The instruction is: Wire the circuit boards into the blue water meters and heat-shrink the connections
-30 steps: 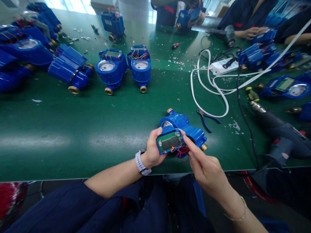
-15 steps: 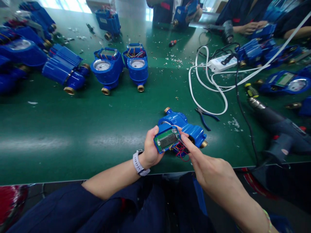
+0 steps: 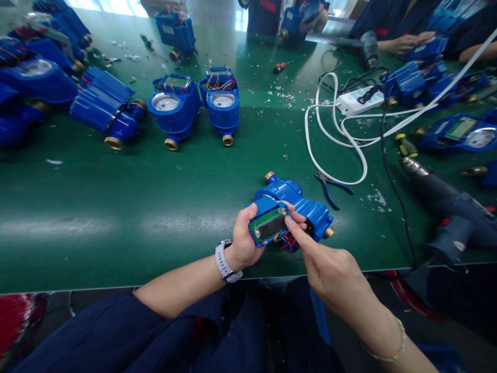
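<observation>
My left hand (image 3: 246, 235) grips a blue-cased display module (image 3: 267, 225) with a green circuit board and a grey LCD that shows faint dark characters. Its thumb is on the near left edge and its fingers come round the far side. Red, black and yellow wires (image 3: 287, 241) hang from the module's lower edge. My right hand (image 3: 330, 267) stretches its index finger onto the board's right end, beside the screen; its other fingers are partly hidden underneath. Just behind the module, a blue water meter (image 3: 285, 192) with brass ends lies on its side on the table.
Blue-handled pliers (image 3: 333, 187) lie right of the meter. A white cable loops from a power strip (image 3: 359, 101). A heat gun (image 3: 442, 197) and a screwdriver (image 3: 406, 145) are at the right. Several blue meters (image 3: 221, 111) stand further back. Co-workers' hands (image 3: 411, 42) are across the table.
My right index finger has moved up and left onto the board's right end, from beside its edge. The screen's characters look different. The whole view has shifted slightly.
</observation>
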`<state>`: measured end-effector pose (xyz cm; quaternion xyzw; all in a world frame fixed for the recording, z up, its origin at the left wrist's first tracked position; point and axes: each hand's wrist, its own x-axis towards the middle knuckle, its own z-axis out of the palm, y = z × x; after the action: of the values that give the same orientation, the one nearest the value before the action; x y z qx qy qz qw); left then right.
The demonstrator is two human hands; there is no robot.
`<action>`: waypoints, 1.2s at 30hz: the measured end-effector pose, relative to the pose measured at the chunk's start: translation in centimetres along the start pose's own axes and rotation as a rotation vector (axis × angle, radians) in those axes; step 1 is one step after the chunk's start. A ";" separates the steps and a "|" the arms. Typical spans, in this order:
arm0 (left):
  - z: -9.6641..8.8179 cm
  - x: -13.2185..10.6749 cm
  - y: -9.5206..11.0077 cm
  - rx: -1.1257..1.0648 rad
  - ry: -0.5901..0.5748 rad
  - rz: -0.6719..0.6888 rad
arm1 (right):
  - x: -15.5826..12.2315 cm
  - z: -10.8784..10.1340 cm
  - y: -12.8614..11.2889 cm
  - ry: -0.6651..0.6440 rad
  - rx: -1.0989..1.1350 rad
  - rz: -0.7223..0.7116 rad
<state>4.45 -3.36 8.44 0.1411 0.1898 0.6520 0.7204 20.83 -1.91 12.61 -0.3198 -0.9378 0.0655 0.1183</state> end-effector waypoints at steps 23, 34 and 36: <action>0.4 0.1 0.1 0.012 0.075 -0.056 | -0.1 -1.5 0.1 -0.114 -0.009 0.059; 0.3 0.0 -0.3 0.014 0.049 -0.014 | 0.1 -0.9 -0.3 -0.026 -0.195 0.014; 0.2 0.0 -0.3 0.006 0.050 -0.012 | 0.0 -0.5 -0.4 -0.006 -0.141 0.035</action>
<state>4.85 -3.38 8.50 0.1258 0.2103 0.6505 0.7189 20.78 -2.19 13.12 -0.3436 -0.9347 0.0026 0.0914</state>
